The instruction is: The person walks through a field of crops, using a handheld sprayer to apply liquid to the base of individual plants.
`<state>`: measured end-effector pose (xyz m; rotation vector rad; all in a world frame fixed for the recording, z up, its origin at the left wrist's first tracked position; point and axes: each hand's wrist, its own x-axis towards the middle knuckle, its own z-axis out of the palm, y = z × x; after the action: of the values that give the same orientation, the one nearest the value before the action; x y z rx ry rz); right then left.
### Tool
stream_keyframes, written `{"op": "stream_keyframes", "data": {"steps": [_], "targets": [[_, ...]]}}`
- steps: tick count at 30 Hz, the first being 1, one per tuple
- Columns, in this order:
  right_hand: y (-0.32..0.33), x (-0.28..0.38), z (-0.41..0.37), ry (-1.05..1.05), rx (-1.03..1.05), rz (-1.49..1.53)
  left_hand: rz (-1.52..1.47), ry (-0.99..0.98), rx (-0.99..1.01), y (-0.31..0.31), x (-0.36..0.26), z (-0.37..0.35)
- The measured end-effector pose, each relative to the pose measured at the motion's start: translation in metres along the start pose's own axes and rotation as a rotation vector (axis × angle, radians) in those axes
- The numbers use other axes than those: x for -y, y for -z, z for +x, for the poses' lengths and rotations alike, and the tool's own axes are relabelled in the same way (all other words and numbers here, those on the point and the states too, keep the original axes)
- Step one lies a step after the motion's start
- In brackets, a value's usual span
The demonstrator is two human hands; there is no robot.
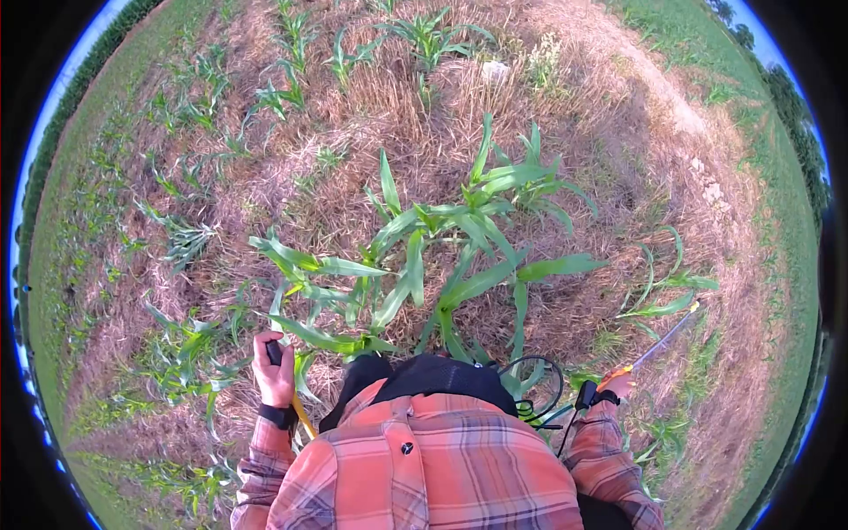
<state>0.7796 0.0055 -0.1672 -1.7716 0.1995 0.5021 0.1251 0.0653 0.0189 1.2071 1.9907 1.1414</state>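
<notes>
My left hand point(275, 375) is closed round a small black object point(275, 352), whose kind I cannot make out. Just below that wrist, a yellow strip point(304, 417) runs down beside my plaid shirt; whether it joins the black object is hidden. Out to the right, my right hand point(619, 386) grips a long thin tool with an orange handle point(611, 378) and a straight greyish shaft point(664, 339), its pale tip pointing up and right, away from me. Young corn plants point(477, 208) stand directly before me, their leaves reaching close to my left hand.
Dry straw point(380, 106) covers the ground between the plants. More corn point(428, 40) grows farther ahead and to the left. A lone corn plant point(671, 287) stands near the tool's tip. A looped black cable point(558, 375) hangs at my right side. A pale stone-like lump point(495, 71) lies ahead.
</notes>
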Motion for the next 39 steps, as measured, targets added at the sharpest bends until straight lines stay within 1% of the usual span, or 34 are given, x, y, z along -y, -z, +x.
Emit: {"op": "stream_keyframes", "data": {"steps": [2, 3, 4, 6, 7, 8, 10, 11, 12, 15, 16, 18, 19, 20, 22, 23, 24, 26, 28, 30, 33, 35, 36, 38, 39], "targets": [[-0.021, 0.0, -0.006, -0.012, 0.075, -0.088, -0.005, -0.035, -0.049, 0.005, 0.007, -0.004], [-0.046, 0.005, -0.029, 0.085, 0.037, -0.126, 0.005, -0.064, -0.072, 0.009, 0.006, -0.003], [-0.062, 0.008, -0.041, 0.042, 0.221, -0.101, -0.004, -0.077, -0.088, 0.016, 0.011, -0.003], [-0.107, 0.006, -0.071, 0.204, 0.263, -0.204, -0.03, -0.029, -0.126, 0.031, 0.02, -0.001], [-0.127, 0.006, -0.084, 0.204, 0.361, -0.246, -0.065, 0.041, -0.13, 0.04, 0.035, -0.004], [-0.148, 0.005, -0.1, 0.204, 0.461, -0.287, -0.068, 0.056, -0.144, 0.048, 0.042, -0.004], [-0.192, 0.003, -0.154, 0.249, 0.595, -0.302, -0.082, 0.032, -0.218, 0.066, 0.057, -0.004], [-0.211, 0.002, -0.186, 0.235, 0.672, -0.312, -0.101, 0.102, -0.226, 0.078, 0.072, -0.007], [-0.228, -0.002, -0.216, 0.222, 0.749, -0.322, -0.103, 0.117, -0.239, 0.088, 0.078, -0.007], [-0.272, -0.027, -0.293, 0.314, 0.992, -0.475, -0.186, 0.179, -0.315, 0.117, 0.097, -0.012], [-0.283, -0.035, -0.321, 0.334, 1.073, -0.515, -0.188, 0.19, -0.332, 0.126, 0.103, -0.013], [-0.301, -0.053, -0.373, 0.277, 1.237, -0.579, -0.236, 0.232, -0.379, 0.144, 0.112, -0.013], [-0.306, -0.062, -0.398, 0.29, 1.295, -0.624, -0.176, 0.204, -0.398, 0.155, 0.122, -0.014], [-0.309, -0.07, -0.423, 0.303, 1.353, -0.667, -0.177, 0.208, -0.411, 0.163, 0.13, -0.017], [-0.311, -0.085, -0.464, 0.327, 1.522, -0.766, -0.287, 0.253, -0.429, 0.175, 0.13, -0.016], [-0.312, -0.091, -0.48, 0.348, 1.61, -0.795, -0.314, 0.282, -0.436, 0.178, 0.127, -0.015], [-0.313, -0.102, -0.49, 0.414, 1.655, -0.851, -0.321, 0.282, -0.446, 0.181, 0.132, -0.014], [-0.316, -0.109, -0.515, 0.429, 1.787, -0.893, -0.294, 0.267, -0.49, 0.185, 0.145, -0.014], [-0.319, -0.113, -0.535, 0.356, 1.887, -0.912, -0.292, 0.267, -0.507, 0.189, 0.149, -0.012], [-0.328, -0.12, -0.542, 0.379, 1.917, -0.986, -0.276, 0.265, -0.525, 0.191, 0.152, -0.007], [-0.344, -0.124, -0.547, 0.356, 1.893, -1.005, -0.32, 0.286, -0.551, 0.193, 0.159, 0.003], [-0.359, -0.127, -0.542, 0.349, 1.789, -0.955, -0.35, 0.319, -0.575, 0.193, 0.159, 0.012], [-0.369, -0.129, -0.538, 0.366, 1.792, -0.943, -0.333, 0.327, -0.577, 0.192, 0.161, 0.017], [-0.393, -0.132, -0.523, 0.275, 1.64, -0.851, -0.355, 0.328, -0.597, 0.191, 0.163, 0.032], [-0.407, -0.13, -0.518, 0.272, 1.559, -0.834, -0.317, 0.28, -0.625, 0.189, 0.162, 0.043]]}}
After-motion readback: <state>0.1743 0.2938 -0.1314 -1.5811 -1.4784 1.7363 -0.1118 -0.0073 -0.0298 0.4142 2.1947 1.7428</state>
